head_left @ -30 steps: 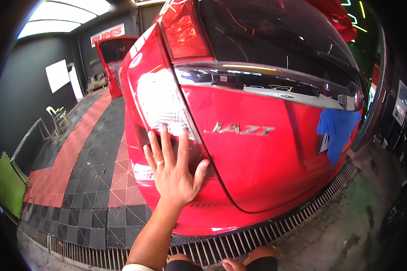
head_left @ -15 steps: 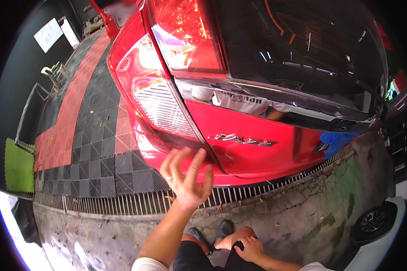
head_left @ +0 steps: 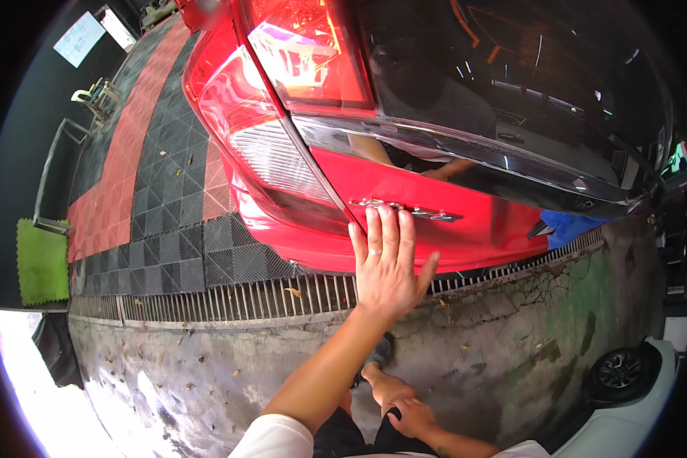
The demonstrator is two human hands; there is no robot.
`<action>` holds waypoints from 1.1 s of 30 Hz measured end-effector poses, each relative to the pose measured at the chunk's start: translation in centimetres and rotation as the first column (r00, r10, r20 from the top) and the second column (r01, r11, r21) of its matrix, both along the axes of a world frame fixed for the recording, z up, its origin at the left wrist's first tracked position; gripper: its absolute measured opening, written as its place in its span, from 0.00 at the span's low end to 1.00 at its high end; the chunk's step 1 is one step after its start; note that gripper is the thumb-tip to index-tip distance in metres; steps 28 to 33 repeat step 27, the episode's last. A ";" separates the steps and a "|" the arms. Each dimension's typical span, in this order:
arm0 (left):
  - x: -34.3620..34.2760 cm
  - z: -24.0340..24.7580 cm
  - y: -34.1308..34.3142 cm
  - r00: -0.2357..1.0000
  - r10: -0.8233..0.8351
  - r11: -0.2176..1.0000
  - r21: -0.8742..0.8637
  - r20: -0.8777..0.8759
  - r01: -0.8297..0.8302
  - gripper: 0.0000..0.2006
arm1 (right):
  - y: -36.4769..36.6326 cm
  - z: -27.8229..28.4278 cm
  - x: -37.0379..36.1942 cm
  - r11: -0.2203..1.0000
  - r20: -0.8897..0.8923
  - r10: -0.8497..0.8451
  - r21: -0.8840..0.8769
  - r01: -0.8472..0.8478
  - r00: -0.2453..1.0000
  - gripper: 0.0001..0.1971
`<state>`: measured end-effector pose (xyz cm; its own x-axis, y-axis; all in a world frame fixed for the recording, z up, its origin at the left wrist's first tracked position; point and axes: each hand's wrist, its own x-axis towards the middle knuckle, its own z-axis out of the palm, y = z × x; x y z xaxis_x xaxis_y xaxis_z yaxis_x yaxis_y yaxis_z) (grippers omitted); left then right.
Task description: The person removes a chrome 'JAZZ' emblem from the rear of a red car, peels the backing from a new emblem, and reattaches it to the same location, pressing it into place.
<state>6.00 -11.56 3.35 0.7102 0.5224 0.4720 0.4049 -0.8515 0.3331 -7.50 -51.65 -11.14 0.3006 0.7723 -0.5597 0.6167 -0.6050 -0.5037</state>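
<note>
Flat fingers of my left hand [head_left: 388,267] reach the red tailgate [head_left: 343,174] of a car, at the lower edge of a chrome letter emblem [head_left: 431,214]. The hand is open, with the thumb apart and a ring on one finger; it covers part of the emblem. I cannot tell how firmly the fingertips touch the panel. Below, my right hand [head_left: 415,418] lies over my bare knee beside the black shorts [head_left: 343,435], fingers spread over it. A small dark patch shows by its fingertips. The tail light [head_left: 305,61] is above and left of my left hand.
A metal drain grate [head_left: 206,305] runs under the bumper. Blue cloth [head_left: 569,227] hangs at the tailgate's right. Black and red floor tiles [head_left: 164,256] cover the left; a green mat [head_left: 42,263] leans there. A pale car's wheel [head_left: 620,369] is at lower right.
My left hand has moved right and up from beside the bumper corner to the emblem, its bent fingers now straightened. My right hand stays on the knee. The view has shifted slightly.
</note>
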 end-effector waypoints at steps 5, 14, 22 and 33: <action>1.3 2.2 -1.7 0.989 0.106 0.992 -0.054 -0.106 -0.112 0.56 | -1.6 0.6 -0.3 1.000 -0.088 -0.007 -0.028 0.004 0.996 0.23; 3.6 0.6 -5.2 0.993 0.047 0.998 0.038 -0.107 -0.044 0.54 | -5.9 0.7 -0.7 0.994 -0.075 -0.107 0.026 0.109 0.991 0.19; -1.6 8.6 -10.4 0.976 0.045 0.988 -0.137 -0.213 -0.075 0.55 | -12.1 0.5 -2.5 0.965 0.070 -0.188 0.198 0.171 0.980 0.15; -19.7 8.0 -16.4 0.716 -0.351 0.874 -0.486 -0.603 0.019 0.52 | -18.6 1.6 -4.4 0.933 0.112 -0.360 0.055 0.356 0.926 0.16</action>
